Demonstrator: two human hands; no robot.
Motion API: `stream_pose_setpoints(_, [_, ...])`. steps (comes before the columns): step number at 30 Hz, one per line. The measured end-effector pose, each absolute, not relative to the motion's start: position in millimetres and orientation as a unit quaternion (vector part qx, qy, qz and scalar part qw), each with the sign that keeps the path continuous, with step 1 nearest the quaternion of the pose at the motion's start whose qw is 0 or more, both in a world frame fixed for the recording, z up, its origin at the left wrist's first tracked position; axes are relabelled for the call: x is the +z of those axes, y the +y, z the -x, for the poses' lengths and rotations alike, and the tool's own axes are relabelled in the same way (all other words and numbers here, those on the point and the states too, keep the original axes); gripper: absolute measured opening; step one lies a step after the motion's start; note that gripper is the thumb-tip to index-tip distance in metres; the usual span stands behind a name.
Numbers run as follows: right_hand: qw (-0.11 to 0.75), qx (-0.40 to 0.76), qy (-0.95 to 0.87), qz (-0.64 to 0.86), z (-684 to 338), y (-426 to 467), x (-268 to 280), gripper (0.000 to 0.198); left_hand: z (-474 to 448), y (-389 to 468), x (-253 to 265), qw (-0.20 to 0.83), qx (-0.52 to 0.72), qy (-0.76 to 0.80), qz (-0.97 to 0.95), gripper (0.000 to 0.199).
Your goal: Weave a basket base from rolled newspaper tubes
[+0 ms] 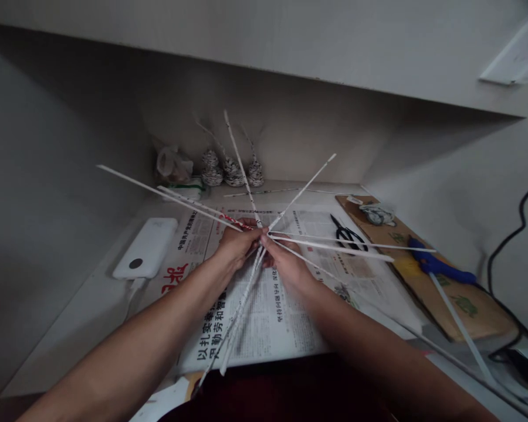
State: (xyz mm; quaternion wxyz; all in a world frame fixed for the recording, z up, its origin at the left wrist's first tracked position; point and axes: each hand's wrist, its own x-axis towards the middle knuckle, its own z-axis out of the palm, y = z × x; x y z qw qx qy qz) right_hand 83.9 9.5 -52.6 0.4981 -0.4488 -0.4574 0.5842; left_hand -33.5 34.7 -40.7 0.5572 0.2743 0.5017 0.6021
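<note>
Several thin rolled-paper sticks (pixel 242 164) cross at one centre and spread out like spokes, held above the newspaper. My left hand (pixel 242 241) grips them at the crossing from the left, its thumb pressed near the centre. From the right, my right hand (pixel 284 253) pinches the same crossing, with its thumb close to the other. One spoke on the left has red-and-white markings (pixel 233 220). Some sticks point down toward my body, others reach left, right and away. The fingers hide how the sticks are joined in the middle.
Newspaper (pixel 286 299) covers the table. A white power bank (pixel 146 248) lies left. Black scissors (pixel 349 235), cardboard (pixel 457 299) and a blue glue gun (pixel 442 262) lie right. Several woven paper gourds (pixel 234 171) stand at the back beside a plastic bag (pixel 174 164).
</note>
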Motion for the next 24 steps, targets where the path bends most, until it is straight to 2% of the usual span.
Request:
stream_pose_setpoints(4, [0.539,0.556,-0.426,0.468,-76.9,26.0,-56.6,0.035,35.9,35.7,-40.4,0.571,0.593,0.498,-0.272,0.029])
stream_pose_setpoints(10, [0.545,0.565,-0.421,0.454,-83.6,45.2,-49.4,0.031,38.6,39.7,-28.8,0.599,0.603,0.481,-0.216,0.011])
stream_pose_setpoints(16, [0.524,0.563,-0.450,0.454,-104.2,75.3,-40.5,0.035,39.2,35.2,-19.5,0.634,0.571,0.444,-0.274,0.007])
stream_pose_setpoints(19, [0.484,0.560,-0.492,0.458,-125.0,95.4,-42.4,0.036,40.6,31.3,-22.5,0.671,0.517,0.403,-0.346,0.039])
stream_pose_setpoints(20, [0.472,0.559,-0.502,0.461,-133.0,101.3,-43.5,0.036,40.7,30.9,-24.5,0.678,0.502,0.399,-0.360,0.044])
stream_pose_setpoints(24, [0.434,0.551,-0.527,0.481,-161.8,114.3,-47.9,0.036,37.8,36.1,-33.7,0.670,0.489,0.422,-0.365,0.034])
